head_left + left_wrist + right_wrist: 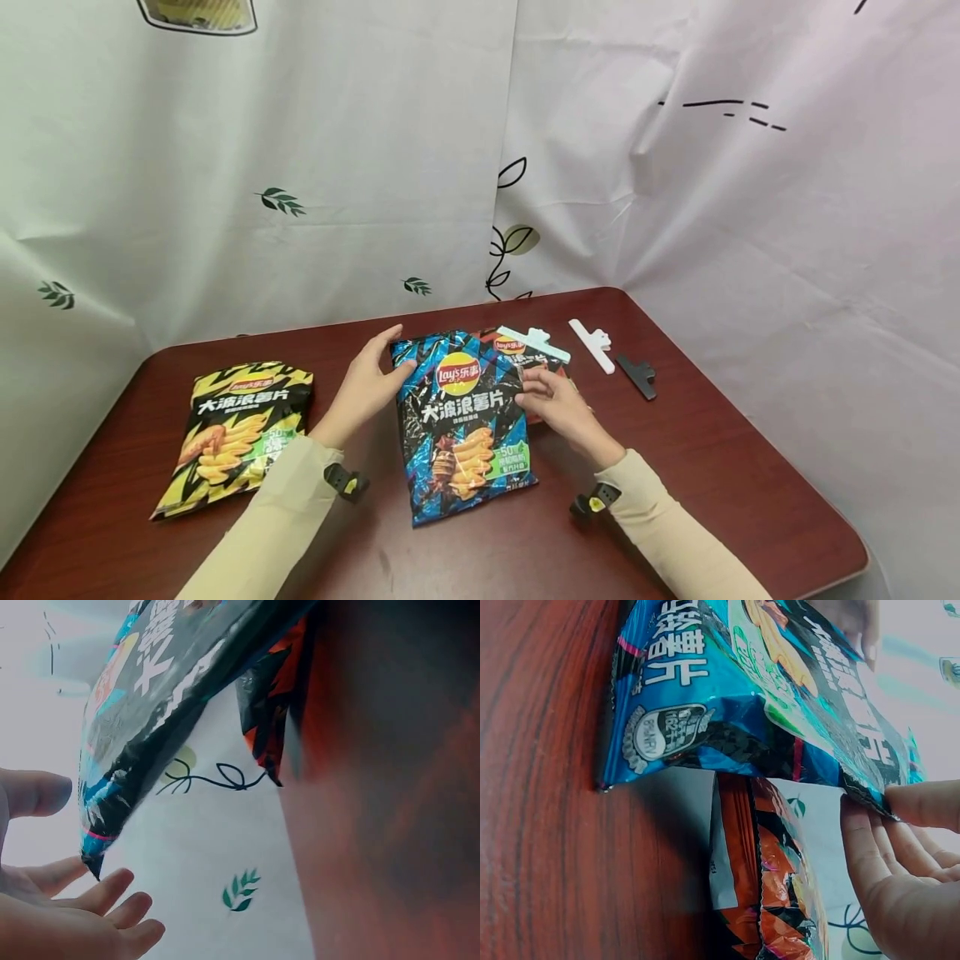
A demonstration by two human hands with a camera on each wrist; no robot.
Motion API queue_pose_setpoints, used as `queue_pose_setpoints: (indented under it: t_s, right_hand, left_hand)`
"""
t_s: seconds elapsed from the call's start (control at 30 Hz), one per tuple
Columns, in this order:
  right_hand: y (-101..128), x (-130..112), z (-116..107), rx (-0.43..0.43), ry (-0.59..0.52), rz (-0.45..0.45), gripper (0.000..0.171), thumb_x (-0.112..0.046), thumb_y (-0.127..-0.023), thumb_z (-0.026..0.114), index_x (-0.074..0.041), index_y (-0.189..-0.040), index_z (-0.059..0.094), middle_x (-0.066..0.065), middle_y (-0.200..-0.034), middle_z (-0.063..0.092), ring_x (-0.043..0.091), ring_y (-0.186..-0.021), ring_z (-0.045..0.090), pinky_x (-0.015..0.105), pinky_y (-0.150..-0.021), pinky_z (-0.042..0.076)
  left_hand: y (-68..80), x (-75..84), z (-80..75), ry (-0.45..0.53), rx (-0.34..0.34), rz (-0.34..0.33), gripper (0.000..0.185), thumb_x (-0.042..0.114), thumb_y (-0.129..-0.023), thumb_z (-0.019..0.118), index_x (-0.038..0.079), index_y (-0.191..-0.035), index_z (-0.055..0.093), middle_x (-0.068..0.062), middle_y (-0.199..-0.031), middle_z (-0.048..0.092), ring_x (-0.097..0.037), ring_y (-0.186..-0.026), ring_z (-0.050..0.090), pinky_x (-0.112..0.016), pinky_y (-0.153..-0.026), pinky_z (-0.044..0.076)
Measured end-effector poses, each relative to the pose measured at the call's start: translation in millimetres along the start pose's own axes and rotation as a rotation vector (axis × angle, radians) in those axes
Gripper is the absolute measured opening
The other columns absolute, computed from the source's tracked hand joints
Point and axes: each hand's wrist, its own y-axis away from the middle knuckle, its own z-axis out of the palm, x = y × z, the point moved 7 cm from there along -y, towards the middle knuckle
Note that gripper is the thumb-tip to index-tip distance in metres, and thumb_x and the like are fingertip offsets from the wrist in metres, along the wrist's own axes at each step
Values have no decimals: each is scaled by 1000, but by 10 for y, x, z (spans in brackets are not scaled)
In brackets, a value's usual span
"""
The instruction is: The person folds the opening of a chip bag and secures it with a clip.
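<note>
A blue and black bag of Lay's chips (463,417) stands tilted in front of me, its lower edge toward me. At its right edge my right hand (561,408) pinches the bag between thumb and fingers, seen close up in the right wrist view. My left hand (366,385) is spread around the upper left corner; the left wrist view shows a gap between its thumb (41,793) and the bag. Behind the blue bag lies a red and black chip bag (780,877), partly hidden. A pale blue sealing clip (536,340) crosses its top.
To the left, a yellow and black chip bag (240,425) lies on the dark red table (720,492). A white clip (592,345) and a black clip (637,377) lie at the back right. A pale printed curtain (375,167) hangs behind the table.
</note>
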Motion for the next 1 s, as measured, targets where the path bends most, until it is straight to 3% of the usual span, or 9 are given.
queue_pose_setpoints:
  t_s: [0.23, 0.43, 0.73, 1.0]
  right_hand:
    - [25, -17, -21, -3, -21, -35, 47, -12, -92, 62, 5, -134, 49, 27, -132, 55, 36, -120, 56, 39, -92, 52]
    - [43, -24, -27, 12, -51, -46, 44, -12, -93, 61, 6, -132, 50, 28, -130, 56, 33, -112, 62, 36, -85, 55]
    - [59, -34, -31, 47, -96, -26, 42, -9, -93, 61, 6, -131, 51, 27, -125, 60, 23, -103, 65, 32, -81, 55]
    - [57, -31, -27, 49, -82, -48, 40, -11, -93, 62, 6, -129, 53, 27, -124, 60, 25, -104, 65, 36, -83, 56]
  left_hand:
    - [-107, 230, 50, -103, -47, 97, 63, 27, -97, 55, 12, -152, 28, -17, -156, 26, -37, -144, 23, -61, -110, 27]
    - [-178, 380, 105, -140, -99, 137, 61, 29, -98, 53, 13, -152, 28, -17, -152, 35, -36, -142, 30, -59, -109, 30]
    - [-247, 453, 164, -155, -153, 140, 57, 30, -100, 50, 14, -151, 31, -15, -148, 42, -35, -139, 35, -56, -108, 34]
    - [-273, 527, 217, -179, -172, 165, 53, 31, -100, 50, 12, -148, 38, -15, -141, 50, -34, -132, 44, -53, -103, 41]
